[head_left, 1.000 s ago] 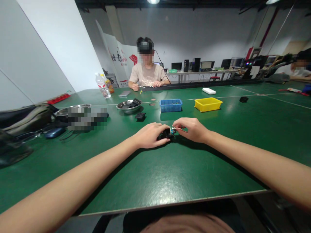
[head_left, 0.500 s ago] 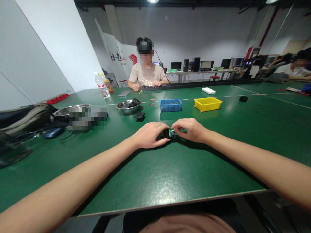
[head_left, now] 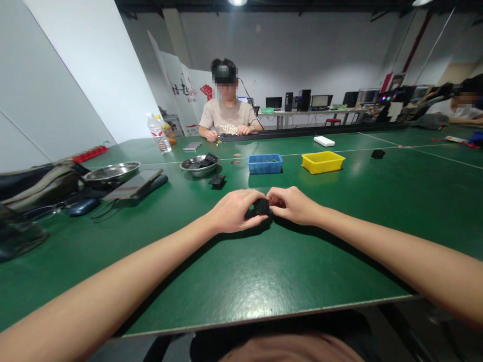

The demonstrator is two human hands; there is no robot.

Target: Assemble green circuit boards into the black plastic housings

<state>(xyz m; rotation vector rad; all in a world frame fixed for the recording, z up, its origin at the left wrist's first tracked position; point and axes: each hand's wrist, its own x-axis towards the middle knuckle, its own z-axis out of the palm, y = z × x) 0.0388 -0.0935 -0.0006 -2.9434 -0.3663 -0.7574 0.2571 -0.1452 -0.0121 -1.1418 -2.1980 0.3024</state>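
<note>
Between my hands, just above the green tabletop, is a small black plastic housing (head_left: pixel 261 206). My left hand (head_left: pixel 234 211) is closed on it, thumb below and fingers on top. My right hand (head_left: pixel 292 205) has its fingertips pinched at the housing's right side; whether they hold a separate small part is hidden. No green board shows on the housing from this angle. Beyond my left hand lies another black plastic piece (head_left: pixel 217 181), next to a steel bowl (head_left: pixel 199 168) of similar black pieces.
A blue bin (head_left: pixel 264 164) with small parts and a yellow bin (head_left: pixel 323 163) stand ahead. A phone (head_left: pixel 136 185), a steel dish (head_left: pixel 113 172) and a bag (head_left: pixel 45 188) lie at left. Across the table (head_left: pixel 249 271) sits another person (head_left: pixel 230 115). A black piece (head_left: pixel 378 154) lies at right.
The black housing has been turned, so the green circuit board that faced me is out of sight. Both hands stay in nearly the same place.
</note>
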